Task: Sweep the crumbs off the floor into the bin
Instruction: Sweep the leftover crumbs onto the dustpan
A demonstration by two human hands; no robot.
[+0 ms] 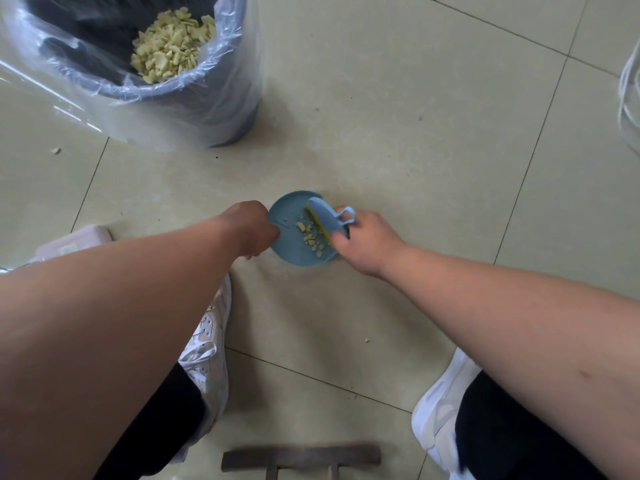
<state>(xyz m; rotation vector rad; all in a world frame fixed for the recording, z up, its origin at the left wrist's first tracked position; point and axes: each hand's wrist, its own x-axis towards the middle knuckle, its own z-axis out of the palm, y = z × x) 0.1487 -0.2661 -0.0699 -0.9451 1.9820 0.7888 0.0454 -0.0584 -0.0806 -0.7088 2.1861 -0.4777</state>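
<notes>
Bin (145, 64) at upper left of the dustpan (294, 233), lined with clear plastic, holding a heap of pale crumbs (171, 46). One stray crumb (55, 150) on the floor (381, 116) left of the dustpan, below the bin. Left hand (251, 230) clenched on the dustpan's left edge (fingers hidden underneath). Small blue dustpan flat on the floor, more crumbs (310, 237) inside. Right hand (363, 242) grasping a little blue brush (329, 218), bristles over the dustpan's right side. Another crumb (366, 340) below the dustpan, well apart.
</notes>
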